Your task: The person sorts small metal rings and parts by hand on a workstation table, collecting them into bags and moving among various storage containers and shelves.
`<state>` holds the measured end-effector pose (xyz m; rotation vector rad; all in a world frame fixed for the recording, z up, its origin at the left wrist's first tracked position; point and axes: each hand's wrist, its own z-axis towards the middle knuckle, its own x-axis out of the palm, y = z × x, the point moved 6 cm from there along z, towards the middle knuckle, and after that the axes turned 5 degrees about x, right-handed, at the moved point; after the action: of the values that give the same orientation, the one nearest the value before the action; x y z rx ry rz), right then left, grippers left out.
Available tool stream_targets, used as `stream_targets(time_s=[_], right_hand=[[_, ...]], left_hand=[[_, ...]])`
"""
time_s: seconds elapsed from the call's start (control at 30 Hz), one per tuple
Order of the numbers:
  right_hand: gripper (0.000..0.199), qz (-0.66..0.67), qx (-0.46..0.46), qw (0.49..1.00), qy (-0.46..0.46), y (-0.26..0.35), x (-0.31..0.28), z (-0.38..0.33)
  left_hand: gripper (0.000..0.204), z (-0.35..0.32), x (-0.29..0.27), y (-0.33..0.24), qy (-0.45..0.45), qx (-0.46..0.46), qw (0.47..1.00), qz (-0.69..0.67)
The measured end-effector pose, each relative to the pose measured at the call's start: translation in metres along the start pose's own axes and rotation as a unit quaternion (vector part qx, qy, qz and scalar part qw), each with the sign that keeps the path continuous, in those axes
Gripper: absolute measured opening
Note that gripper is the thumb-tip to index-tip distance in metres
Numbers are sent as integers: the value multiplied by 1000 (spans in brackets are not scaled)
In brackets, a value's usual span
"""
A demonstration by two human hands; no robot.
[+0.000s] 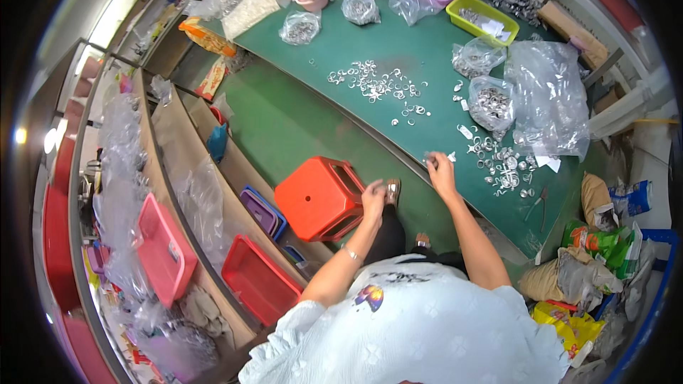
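A red-orange plastic stool (318, 197) is reached for by the left hand (373, 196), whose fingers are curled at the stool's right-hand edge beside the slotted side; whether the rim is actually gripped cannot be told. The right hand (441, 169) is closed around what appear to be small silvery pieces at the near edge of the green table (398, 50), though the pieces in the fingers are too small to identify.

The step in hand is judged to be the drawing-in of the stool at the table. The next move would call for a firm hold on its edge and a short pull across the green floor (284, 124), clear of the feet just beside it.

The stool is seen from above as a square seat with a small hole at its centre and slotted sides, standing on the floor between the table and the wooden shelving (181, 149). Loose metal rings (377, 85) are scattered on the table well apart from it, with more near the right hand.
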<state>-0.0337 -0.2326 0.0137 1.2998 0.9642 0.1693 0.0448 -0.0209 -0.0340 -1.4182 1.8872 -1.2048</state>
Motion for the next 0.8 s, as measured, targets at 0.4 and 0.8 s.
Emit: stream_targets(time_s=[0.4,0.8], right_hand=[[19,-184,-58,981,-37,31,53,125],[7,-116,-126,981,-87,60,34,157]], left_hand=[[32,151,102,-125,98,368,807,453],[19,146,130,-121,237,423,787,381]])
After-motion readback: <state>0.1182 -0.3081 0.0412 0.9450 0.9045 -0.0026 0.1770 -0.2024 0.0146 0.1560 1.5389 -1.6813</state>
